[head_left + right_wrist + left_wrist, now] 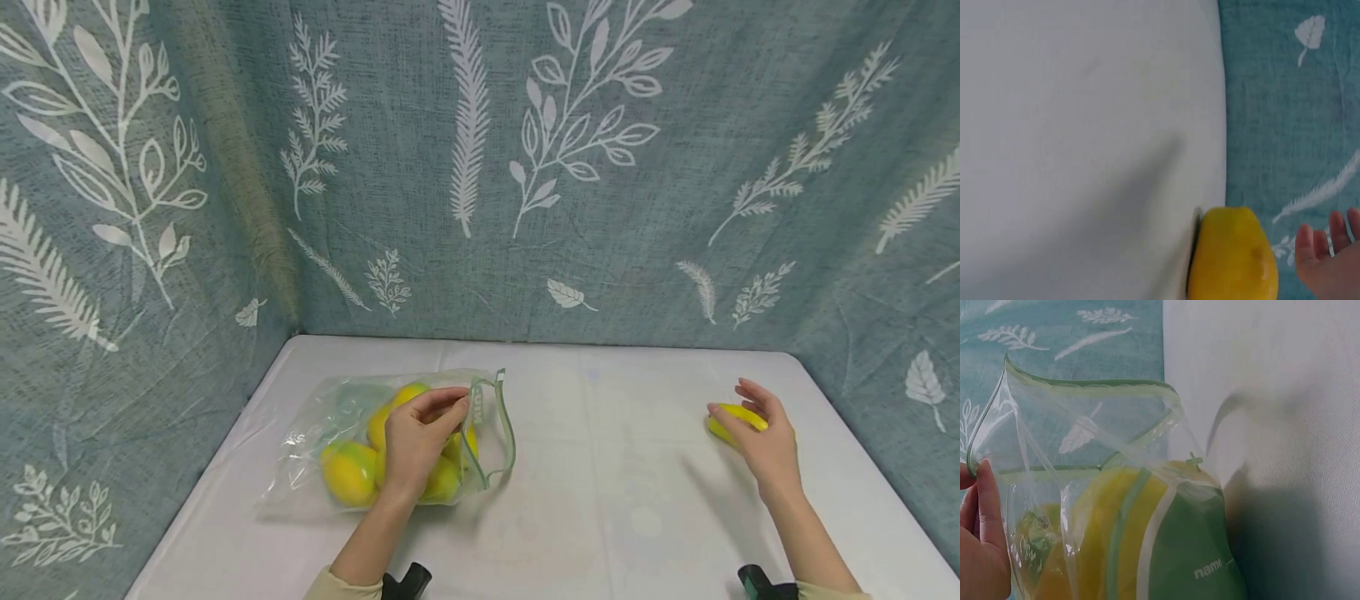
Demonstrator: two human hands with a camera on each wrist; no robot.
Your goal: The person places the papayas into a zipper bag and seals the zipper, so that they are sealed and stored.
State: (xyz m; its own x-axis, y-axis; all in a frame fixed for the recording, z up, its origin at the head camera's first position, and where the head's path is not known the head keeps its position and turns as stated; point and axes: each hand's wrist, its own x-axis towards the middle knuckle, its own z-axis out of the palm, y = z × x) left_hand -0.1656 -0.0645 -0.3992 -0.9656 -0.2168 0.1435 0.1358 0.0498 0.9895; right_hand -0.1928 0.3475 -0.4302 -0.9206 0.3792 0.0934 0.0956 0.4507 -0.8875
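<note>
A clear zip bag (296, 454) with a green-edged mouth lies at the left of the table, holding several yellow mangoes (350, 475) tinged with green. My left hand (415, 446) pinches the rim of the bag between thumb and fingers, and the mouth gapes toward the right. In the left wrist view the green label (1188, 544) reads "name". Far to the right, a single yellow mango (1233, 259) lies on the table. Over it is my right hand (771, 446), fingers spread and relaxed; a gap shows between hand and mango in the right wrist view.
A white cloth covers the table (600, 500). Teal curtains (420, 275) with white leaf prints hang along the back and both sides, close to the table's edges.
</note>
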